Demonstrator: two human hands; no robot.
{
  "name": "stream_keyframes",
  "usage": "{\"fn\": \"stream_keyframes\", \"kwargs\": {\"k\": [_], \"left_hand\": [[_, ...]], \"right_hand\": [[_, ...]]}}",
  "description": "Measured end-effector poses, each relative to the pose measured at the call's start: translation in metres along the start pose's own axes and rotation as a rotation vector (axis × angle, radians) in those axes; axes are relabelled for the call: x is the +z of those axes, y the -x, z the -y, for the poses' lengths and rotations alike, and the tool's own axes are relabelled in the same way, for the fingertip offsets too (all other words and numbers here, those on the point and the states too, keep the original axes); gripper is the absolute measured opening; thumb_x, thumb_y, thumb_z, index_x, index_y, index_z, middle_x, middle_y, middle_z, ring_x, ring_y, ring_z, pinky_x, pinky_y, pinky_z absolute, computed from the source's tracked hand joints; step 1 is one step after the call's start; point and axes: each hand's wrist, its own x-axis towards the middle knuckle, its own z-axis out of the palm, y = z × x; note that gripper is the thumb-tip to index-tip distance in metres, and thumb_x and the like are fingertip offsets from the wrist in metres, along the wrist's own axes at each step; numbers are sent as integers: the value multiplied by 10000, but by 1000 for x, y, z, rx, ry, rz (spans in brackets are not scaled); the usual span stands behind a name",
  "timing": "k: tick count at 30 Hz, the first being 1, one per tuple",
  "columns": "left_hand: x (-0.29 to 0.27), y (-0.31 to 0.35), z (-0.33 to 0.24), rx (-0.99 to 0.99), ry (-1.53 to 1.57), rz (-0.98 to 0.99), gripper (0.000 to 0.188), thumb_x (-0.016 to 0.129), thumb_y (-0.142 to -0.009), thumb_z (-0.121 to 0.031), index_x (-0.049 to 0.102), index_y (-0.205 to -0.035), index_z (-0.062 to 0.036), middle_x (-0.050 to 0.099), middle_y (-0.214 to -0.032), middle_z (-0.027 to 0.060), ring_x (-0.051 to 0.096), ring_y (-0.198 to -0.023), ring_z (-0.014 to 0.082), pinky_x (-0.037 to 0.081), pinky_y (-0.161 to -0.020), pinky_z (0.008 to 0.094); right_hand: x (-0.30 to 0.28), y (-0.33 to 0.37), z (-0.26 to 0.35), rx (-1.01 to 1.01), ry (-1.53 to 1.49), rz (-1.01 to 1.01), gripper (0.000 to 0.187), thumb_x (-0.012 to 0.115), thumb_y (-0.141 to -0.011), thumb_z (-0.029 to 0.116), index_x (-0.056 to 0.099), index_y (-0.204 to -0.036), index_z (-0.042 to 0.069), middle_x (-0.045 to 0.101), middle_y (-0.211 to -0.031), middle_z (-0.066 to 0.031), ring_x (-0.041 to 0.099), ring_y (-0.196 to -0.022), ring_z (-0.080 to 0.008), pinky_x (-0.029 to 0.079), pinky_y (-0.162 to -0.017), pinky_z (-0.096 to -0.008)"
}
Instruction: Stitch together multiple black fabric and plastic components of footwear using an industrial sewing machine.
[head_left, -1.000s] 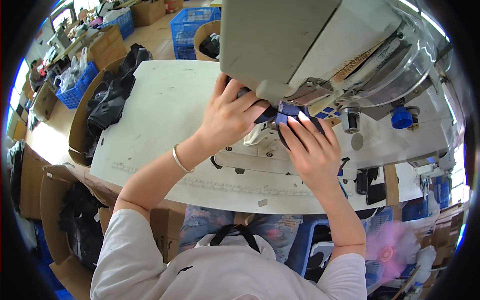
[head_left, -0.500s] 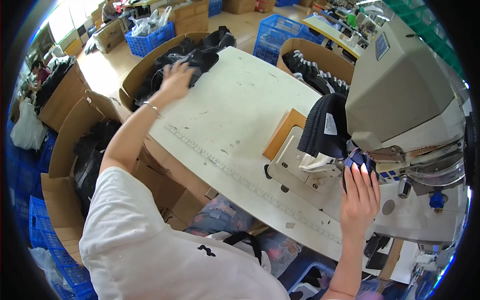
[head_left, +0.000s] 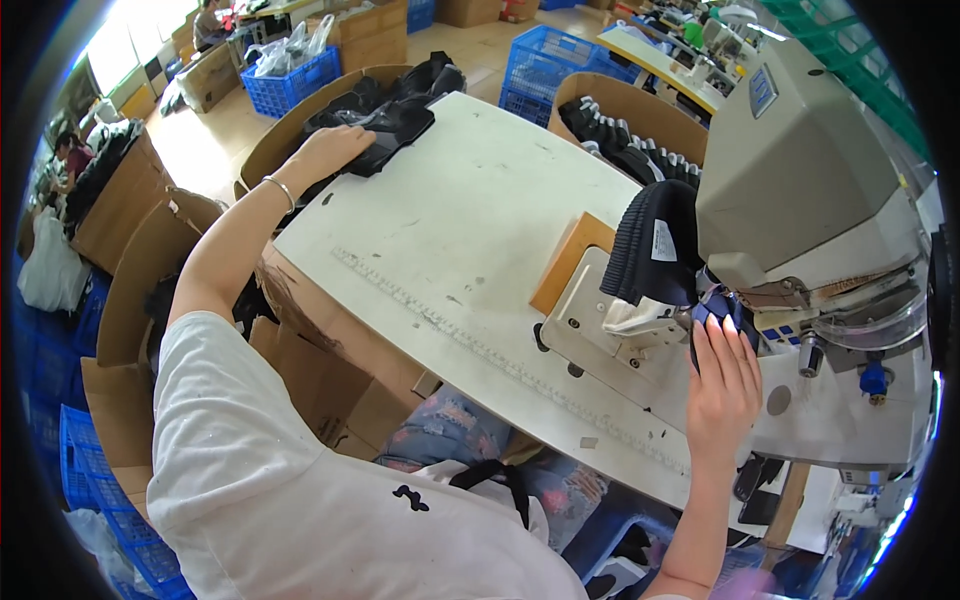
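1. Hands well apart, one at each end of the work. Left hand (head_left: 335,150) reaches far left, over black pieces (head_left: 400,132); fingertips partly lost among them, so I cannot tell whether they grip.
2. Right hand (head_left: 724,395) at the right: fingers straight, side by side, laid on dark blue fabric (head_left: 712,305) beneath the machine head. Thumb hidden; cannot tell if it pinches.
3. Dark ribbed piece (head_left: 650,245), white label facing out, stands just left of that fabric, against the machine. Whether the two are joined, I cannot tell.
4. Sewing machine (head_left: 800,170), grey-beige, bulks over the right end of the white table (head_left: 430,230). Wooden block (head_left: 570,262) left of its base plate; ruler strip (head_left: 480,360) along the near edge.
5. Black pieces heap up in a cardboard box (head_left: 272,130) at the table's left end, some overlapping the tabletop.
6. Beyond the table's far edge: round-sided carton (head_left: 660,97) of black-and-white items, blue crate (head_left: 550,72) behind it.
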Motion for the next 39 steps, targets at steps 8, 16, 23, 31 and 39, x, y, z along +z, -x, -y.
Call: {"fn": "stream_keyframes", "kwargs": {"k": [8,16,23,31,39], "left_hand": [[-70,-3,164,-534,-39,-920,253,503,-1026,-169,700,-1185,-165,736,-1092,126,714,-939,386,573,-804,481],[-241,30,-106,-120,80,-704,268,617,-908,-88,713,-1147,-161,738,-1085,49,728,-916,238,582,-773,368],[-133,83,-281,627,382,-368,340,753,-718,-335,675,-932,-82,563,-948,19,563,-799,178,489,-627,297],[-120,-42,-242,391,470,-427,877,780,-787,-540,494,-1430,-15,513,-1420,170,484,-1299,350,327,-1152,491],[-144,-53,-222,461,869,240,531,852,-771,-443,665,-950,20,664,-865,216,648,-863,345,502,-815,419]], "right_hand": [[4,-7,-2,-21,-24,-19,358,756,-815,88,747,-1171,48,730,-1212,-101,673,-1175,-273,494,-1091,-432],[6,3,-2,34,10,-18,336,754,-810,79,744,-1146,64,735,-1189,-81,672,-1180,-263,480,-1086,-448],[2,-8,-4,-66,-34,-59,313,785,-788,98,753,-1094,40,737,-1120,-86,676,-1160,-274,473,-1060,-460],[5,-7,-7,-55,-71,-100,352,779,-755,69,749,-1104,45,734,-1133,-84,677,-1157,-262,500,-1049,-442],[12,1,-7,-8,-67,-94,293,720,-834,140,752,-1115,61,727,-1161,-85,669,-1165,-245,507,-1052,-431]]}}
